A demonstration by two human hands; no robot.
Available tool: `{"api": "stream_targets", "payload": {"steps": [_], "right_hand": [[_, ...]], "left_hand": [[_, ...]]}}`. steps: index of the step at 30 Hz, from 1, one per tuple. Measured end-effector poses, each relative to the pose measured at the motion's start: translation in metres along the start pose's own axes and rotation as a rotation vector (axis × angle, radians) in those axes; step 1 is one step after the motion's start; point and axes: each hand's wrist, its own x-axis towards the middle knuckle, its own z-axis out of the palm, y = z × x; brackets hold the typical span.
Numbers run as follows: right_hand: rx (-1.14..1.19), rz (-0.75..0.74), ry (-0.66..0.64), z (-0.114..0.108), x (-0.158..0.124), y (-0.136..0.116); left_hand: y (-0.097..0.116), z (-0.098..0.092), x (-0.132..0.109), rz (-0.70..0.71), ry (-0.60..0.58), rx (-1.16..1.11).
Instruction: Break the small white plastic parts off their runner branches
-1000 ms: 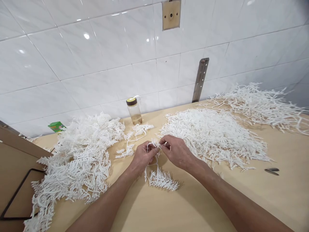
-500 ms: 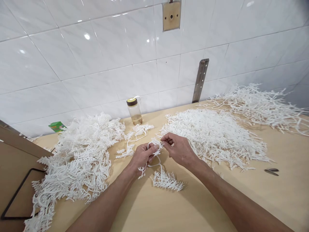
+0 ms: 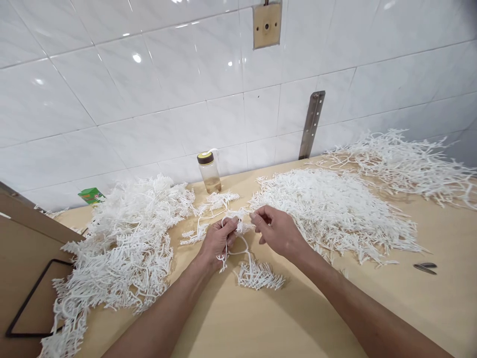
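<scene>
My left hand [image 3: 219, 240] is closed, thumb against fingers, on a white branched plastic sprig [image 3: 244, 243]. A thin curved stem hangs from the grip and ends in a comb-like tuft [image 3: 260, 276] low over the table; a shorter forked end dangles by the wrist. Close to the sprig's upper tuft, on its right, is my right hand [image 3: 276, 229], its thumb and forefinger pinched and the other fingers curled. Whatever sits in that pinch is too small to make out. Beyond the hands, more white sprigs [image 3: 219, 200] lie on the table.
White sprigs heap at left [image 3: 126, 243], with a denser pile [image 3: 335, 214] at right and longer branches [image 3: 413, 161] behind it. A lidded bottle [image 3: 209, 174] stands by the tiled wall. Small snips [image 3: 425, 268] lie far right. A cardboard box [image 3: 26, 278] and green packet [image 3: 91, 195] are left.
My right fingertips have drawn slightly right, away from the sprig's tuft. My left thumb has shifted a little left on its grip. The whole view has moved slightly.
</scene>
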Motion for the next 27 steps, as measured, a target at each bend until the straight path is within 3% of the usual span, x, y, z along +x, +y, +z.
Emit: {"api": "stream_targets", "payload": {"steps": [3,5,11,18,22,27], "right_hand": [[0.160,0.189,-0.275,0.005,-0.002,-0.001],[0.279,0.214,-0.320,0.011,-0.002,0.003],[0.328,0.180,-0.186,0.021,0.000,0.015],[0.152,0.143,-0.212,0.020,-0.005,0.012],[0.126,0.096,-0.193,0.023,-0.006,0.010],[-0.007,-0.021,-0.097,0.026,-0.007,0.012]], "left_hand": [[-0.001,0.000,0.001,0.000,0.015,0.014],[-0.003,0.001,0.001,0.013,0.021,0.029],[-0.005,0.001,0.002,0.048,-0.019,-0.037],[0.001,-0.001,-0.001,-0.033,-0.072,-0.048],[0.001,0.000,0.000,-0.054,0.005,0.016],[-0.001,0.002,-0.001,0.026,0.093,0.145]]}}
